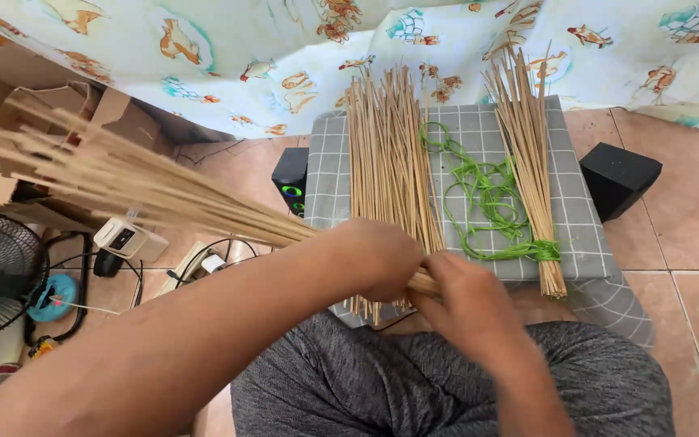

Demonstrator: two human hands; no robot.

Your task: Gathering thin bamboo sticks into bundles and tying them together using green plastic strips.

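I clamp the sticks (147, 190) in my left hand (378, 257); my right hand (467, 295) pinches their ends, best kept flush near the cushion's (584, 226) front edge.

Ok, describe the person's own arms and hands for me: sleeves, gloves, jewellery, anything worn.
Both forearms are bare up to the frame edge, with no sleeves in view. The left hand and the right hand wear no gloves, and no rings, watch or bands show. The only clothing visible is the mottled grey trousers over the lap.
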